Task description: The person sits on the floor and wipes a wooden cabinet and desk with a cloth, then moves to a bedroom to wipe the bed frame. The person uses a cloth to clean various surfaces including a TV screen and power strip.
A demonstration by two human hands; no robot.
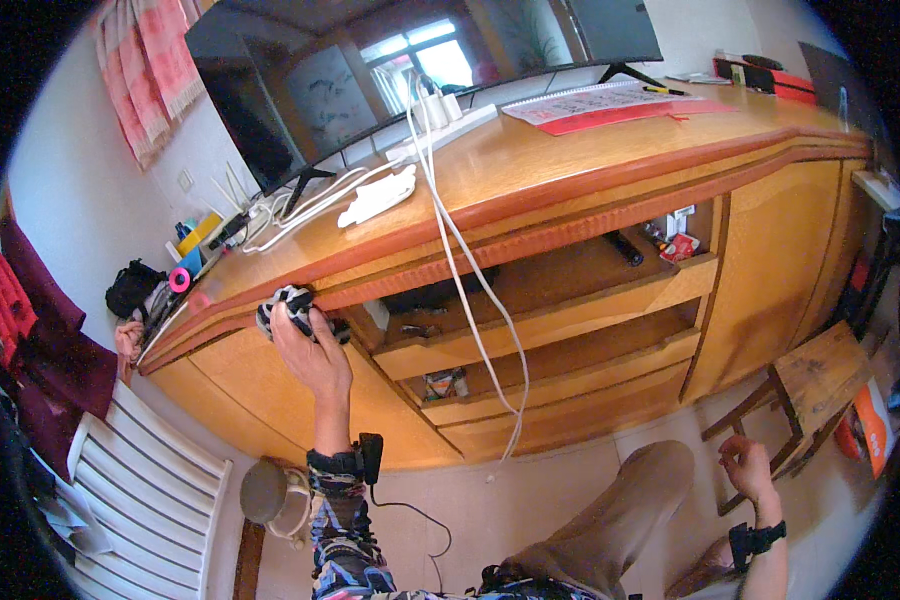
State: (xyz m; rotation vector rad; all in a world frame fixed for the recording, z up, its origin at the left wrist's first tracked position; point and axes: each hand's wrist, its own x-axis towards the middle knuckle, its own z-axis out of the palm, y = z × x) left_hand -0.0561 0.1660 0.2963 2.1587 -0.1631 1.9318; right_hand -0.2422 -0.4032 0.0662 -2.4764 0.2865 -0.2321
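My left hand (315, 356) grips a crumpled black-and-white striped cloth (289, 307) and presses it to the moulded front edge of a wooden TV cabinet (592, 169). Part of the cloth is hidden behind my fingers. Low on the right, my right hand (746, 466) hangs in the air with loosely curled fingers and nothing visible in it. It is nearest to a small wooden stool (817, 379). Both wrists carry black strapped devices.
White cables (457, 277) loop over the cabinet front from a power strip (450, 131). A large television (420, 75) stands on top, with a calendar (600, 105) and a folded white item (379, 196). A white slatted rack (150, 487) stands lower left, beside a round-topped object (264, 491).
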